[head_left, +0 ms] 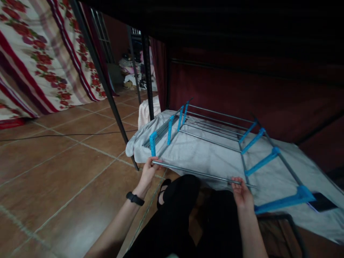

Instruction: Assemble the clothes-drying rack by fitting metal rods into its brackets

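Observation:
A thin metal rod (196,173) stretches level in front of my knees, between my two hands. My left hand (150,169) pinches its left end, close to a blue plastic bracket (153,143). Near the rod's right end, the fingers of my right hand (242,190) are closed round it, palm up. Beyond lies a partly assembled rack, with blue brackets (262,166) along both sides and several metal crossbars (212,141) joining them at the back. A bundle of loose rods (161,133) rests by the left-hand brackets.
The rack lies on a bed with a pale sheet (204,154), under a dark upper bunk. Black bed posts (107,82) stand at the left. A phone (321,202) lies by the front right bracket. A cable (67,135) crosses the tiled floor (88,179).

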The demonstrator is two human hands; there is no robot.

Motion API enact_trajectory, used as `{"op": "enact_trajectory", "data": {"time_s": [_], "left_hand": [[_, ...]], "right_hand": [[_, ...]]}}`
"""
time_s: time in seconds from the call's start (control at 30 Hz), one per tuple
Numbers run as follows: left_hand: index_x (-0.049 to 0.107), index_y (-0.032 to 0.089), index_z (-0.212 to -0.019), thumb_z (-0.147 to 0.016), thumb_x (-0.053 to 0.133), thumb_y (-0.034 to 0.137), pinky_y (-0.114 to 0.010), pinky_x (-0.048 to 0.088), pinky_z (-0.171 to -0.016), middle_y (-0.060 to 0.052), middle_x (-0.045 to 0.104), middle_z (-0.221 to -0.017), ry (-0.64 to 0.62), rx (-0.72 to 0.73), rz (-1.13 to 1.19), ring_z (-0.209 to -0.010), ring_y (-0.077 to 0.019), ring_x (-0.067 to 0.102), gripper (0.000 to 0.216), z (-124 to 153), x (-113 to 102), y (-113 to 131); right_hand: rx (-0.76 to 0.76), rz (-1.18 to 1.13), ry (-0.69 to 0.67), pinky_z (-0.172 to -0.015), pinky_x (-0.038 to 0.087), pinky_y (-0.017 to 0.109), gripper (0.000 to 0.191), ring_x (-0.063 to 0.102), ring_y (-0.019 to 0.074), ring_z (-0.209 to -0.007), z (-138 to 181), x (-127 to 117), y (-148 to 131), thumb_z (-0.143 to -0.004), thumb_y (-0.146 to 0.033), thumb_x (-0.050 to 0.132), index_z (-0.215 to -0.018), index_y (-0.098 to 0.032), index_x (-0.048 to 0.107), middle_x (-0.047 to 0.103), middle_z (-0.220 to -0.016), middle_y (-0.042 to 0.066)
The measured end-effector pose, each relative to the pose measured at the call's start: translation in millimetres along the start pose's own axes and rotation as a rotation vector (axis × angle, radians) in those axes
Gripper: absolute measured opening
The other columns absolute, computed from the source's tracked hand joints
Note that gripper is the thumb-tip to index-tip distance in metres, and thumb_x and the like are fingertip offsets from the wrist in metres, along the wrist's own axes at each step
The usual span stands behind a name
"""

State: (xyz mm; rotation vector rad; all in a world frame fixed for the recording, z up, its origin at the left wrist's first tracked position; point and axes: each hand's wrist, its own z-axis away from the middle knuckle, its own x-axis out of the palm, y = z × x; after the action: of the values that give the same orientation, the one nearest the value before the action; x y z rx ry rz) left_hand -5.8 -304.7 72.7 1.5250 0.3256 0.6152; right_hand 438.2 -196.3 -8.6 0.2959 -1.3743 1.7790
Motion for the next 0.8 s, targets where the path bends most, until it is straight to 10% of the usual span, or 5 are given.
{"op": "enact_trajectory", "data": {"time_s": [0.27, 0.8], "left_hand": [[0.063, 0.013, -0.096, -0.083, 0.062, -0.001, -0.029, 0.061, -0.076, -0.014, 0.077, -0.096, 0.035, -0.317, 0.458, -0.088, -0.0205, 0.076, 0.02, 9.7, 16.5, 7.5], [0.065, 0.011, -0.082, -0.091, 0.048, -0.006, -0.024, 0.065, -0.072, -0.01, 0.077, -0.088, -0.021, -0.484, 0.391, -0.081, -0.0159, 0.076, 0.025, 5.7, 71.5, -7.6]], "right_hand": [[-0.013, -0.052, -0.023, -0.102, 0.057, 0.035, 0.01, 0.07, 0.0101, -0.089, 15.7, 13.5, 3.3, -0.087, -0.013, 0.069, -0.088, -0.02, 0.063, 0.07, -0.094, -0.002], [-0.079, -0.148, -0.122, -0.083, 0.06, 0.033, 0.022, 0.071, 0.0152, -0.081, 28.7, 35.3, 16.0, -0.076, -0.02, 0.085, -0.084, -0.021, 0.064, 0.075, -0.084, -0.001]]}}
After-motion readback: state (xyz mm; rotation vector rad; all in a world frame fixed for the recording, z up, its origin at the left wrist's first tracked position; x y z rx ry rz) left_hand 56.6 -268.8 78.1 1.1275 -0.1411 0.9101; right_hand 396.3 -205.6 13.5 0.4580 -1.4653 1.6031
